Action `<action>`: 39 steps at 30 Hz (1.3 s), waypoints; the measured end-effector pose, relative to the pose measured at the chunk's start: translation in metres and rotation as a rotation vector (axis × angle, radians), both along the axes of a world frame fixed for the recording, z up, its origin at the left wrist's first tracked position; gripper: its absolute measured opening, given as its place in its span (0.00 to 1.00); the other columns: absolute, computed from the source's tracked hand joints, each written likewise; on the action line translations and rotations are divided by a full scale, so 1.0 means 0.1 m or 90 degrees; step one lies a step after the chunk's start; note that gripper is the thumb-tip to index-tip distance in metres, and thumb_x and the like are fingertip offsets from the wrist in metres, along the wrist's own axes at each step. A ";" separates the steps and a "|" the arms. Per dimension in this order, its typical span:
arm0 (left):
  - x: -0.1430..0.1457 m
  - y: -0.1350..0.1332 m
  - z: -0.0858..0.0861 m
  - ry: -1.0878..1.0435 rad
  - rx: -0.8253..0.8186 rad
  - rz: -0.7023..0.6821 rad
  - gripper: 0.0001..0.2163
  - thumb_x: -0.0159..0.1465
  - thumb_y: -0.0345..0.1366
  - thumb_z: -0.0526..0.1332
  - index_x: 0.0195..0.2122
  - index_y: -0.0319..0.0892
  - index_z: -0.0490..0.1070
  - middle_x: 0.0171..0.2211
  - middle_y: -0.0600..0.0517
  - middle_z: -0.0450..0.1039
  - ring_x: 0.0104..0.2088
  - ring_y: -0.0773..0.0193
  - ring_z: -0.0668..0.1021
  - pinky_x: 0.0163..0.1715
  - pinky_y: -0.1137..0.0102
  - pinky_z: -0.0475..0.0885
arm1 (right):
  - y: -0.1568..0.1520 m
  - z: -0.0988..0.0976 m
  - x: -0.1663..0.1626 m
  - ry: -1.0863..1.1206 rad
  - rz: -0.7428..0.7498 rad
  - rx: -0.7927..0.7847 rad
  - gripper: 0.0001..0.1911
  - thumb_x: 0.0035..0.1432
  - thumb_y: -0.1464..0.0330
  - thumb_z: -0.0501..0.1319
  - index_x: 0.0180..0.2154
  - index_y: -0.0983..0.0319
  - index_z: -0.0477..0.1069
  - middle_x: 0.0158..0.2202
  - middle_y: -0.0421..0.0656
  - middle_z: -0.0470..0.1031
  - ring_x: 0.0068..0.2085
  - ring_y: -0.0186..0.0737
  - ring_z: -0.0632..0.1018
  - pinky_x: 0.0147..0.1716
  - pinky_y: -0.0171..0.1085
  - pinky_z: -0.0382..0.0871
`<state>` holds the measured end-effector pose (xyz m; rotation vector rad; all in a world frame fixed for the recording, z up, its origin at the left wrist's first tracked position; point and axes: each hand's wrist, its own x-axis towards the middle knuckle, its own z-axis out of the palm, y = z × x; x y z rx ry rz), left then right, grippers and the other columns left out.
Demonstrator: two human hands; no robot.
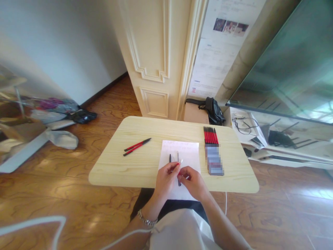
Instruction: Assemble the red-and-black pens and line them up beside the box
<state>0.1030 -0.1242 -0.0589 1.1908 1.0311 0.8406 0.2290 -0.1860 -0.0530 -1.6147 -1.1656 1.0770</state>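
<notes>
Over a white sheet of paper [179, 146], my two hands meet at the fingertips. My left hand [166, 176] is closed in a pinch at the upper part of a red-and-black pen, where a thin dark rod [178, 156] points up. My right hand [191, 180] pinches the same pen lower down, and its black end [179, 182] shows below the fingers. Much of the pen is hidden by the fingers. A small clear piece [181, 161] glints beside the rod. Just beyond my left fingers stands out a black pointed pen part [170, 158].
Two red-and-black pens [137, 146] lie on the left of the pale wooden table [109, 170]. A row of several similar pens [211, 135] lies at the right, above a blurred-out patch [214, 160]. Behind the table, a black bag [213, 110] rests by the door frame.
</notes>
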 end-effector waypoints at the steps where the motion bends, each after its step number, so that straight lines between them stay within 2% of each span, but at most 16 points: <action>1: 0.01 0.00 -0.01 -0.015 -0.009 -0.002 0.15 0.57 0.44 0.63 0.41 0.41 0.76 0.37 0.47 0.78 0.38 0.57 0.78 0.38 0.68 0.71 | 0.00 -0.02 0.01 0.011 0.000 -0.002 0.06 0.54 0.65 0.60 0.34 0.60 0.71 0.30 0.40 0.76 0.29 0.35 0.74 0.27 0.33 0.65; 5: 0.01 0.00 -0.08 -0.047 -0.041 -0.006 0.20 0.56 0.43 0.64 0.48 0.40 0.73 0.40 0.46 0.77 0.39 0.58 0.77 0.36 0.69 0.72 | 0.07 -0.11 0.18 -0.013 -0.052 -0.006 0.08 0.54 0.64 0.61 0.35 0.61 0.71 0.27 0.40 0.76 0.28 0.36 0.75 0.27 0.34 0.65; 9: -0.05 0.02 -0.13 -0.012 -0.034 0.007 0.18 0.54 0.43 0.66 0.43 0.39 0.75 0.37 0.46 0.78 0.36 0.59 0.78 0.35 0.70 0.72 | 0.21 -0.18 0.39 -0.159 -0.118 -0.056 0.09 0.54 0.63 0.61 0.36 0.60 0.72 0.29 0.42 0.78 0.31 0.39 0.77 0.30 0.35 0.65; 13: -0.12 0.03 -0.16 0.009 -0.010 0.018 0.15 0.55 0.41 0.65 0.40 0.39 0.75 0.36 0.47 0.78 0.36 0.60 0.78 0.37 0.70 0.71 | 0.32 -0.21 0.43 -0.337 -0.112 -0.112 0.09 0.55 0.63 0.59 0.38 0.58 0.74 0.32 0.42 0.79 0.35 0.40 0.77 0.33 0.35 0.63; 19: -0.22 0.04 -0.22 0.038 0.017 0.018 0.13 0.56 0.39 0.65 0.40 0.39 0.74 0.37 0.48 0.78 0.37 0.61 0.78 0.38 0.70 0.72 | 0.37 -0.25 0.35 -0.450 -0.081 -0.140 0.10 0.56 0.63 0.59 0.37 0.60 0.75 0.35 0.44 0.78 0.37 0.41 0.76 0.35 0.35 0.62; 25: -0.36 0.00 -0.24 0.100 0.092 0.000 0.11 0.57 0.39 0.63 0.40 0.40 0.73 0.35 0.49 0.77 0.34 0.62 0.78 0.36 0.69 0.72 | 0.37 -0.28 0.37 -0.479 -0.082 -0.134 0.11 0.57 0.62 0.58 0.37 0.60 0.75 0.34 0.45 0.77 0.35 0.41 0.76 0.33 0.35 0.61; 30: -0.46 -0.04 -0.23 0.239 0.220 -0.059 0.09 0.59 0.37 0.61 0.40 0.43 0.73 0.34 0.50 0.75 0.33 0.63 0.76 0.36 0.68 0.71 | 0.34 -0.28 0.41 -0.460 -0.101 -0.087 0.12 0.57 0.61 0.57 0.37 0.60 0.75 0.33 0.45 0.76 0.35 0.40 0.75 0.34 0.34 0.62; 35: -0.48 -0.04 -0.31 0.324 0.342 -0.116 0.08 0.58 0.33 0.62 0.39 0.44 0.72 0.38 0.49 0.73 0.39 0.59 0.75 0.40 0.65 0.71 | 0.15 -0.27 0.44 -0.416 -0.162 -0.014 0.14 0.60 0.61 0.53 0.41 0.60 0.73 0.36 0.44 0.76 0.34 0.38 0.75 0.35 0.35 0.64; 39: -0.46 -0.05 -0.38 0.348 0.364 -0.138 0.08 0.58 0.32 0.63 0.39 0.44 0.72 0.38 0.49 0.73 0.41 0.57 0.74 0.44 0.61 0.70 | -0.03 -0.34 0.42 -0.382 -0.170 0.021 0.16 0.61 0.61 0.51 0.44 0.61 0.71 0.40 0.46 0.76 0.39 0.40 0.76 0.37 0.36 0.67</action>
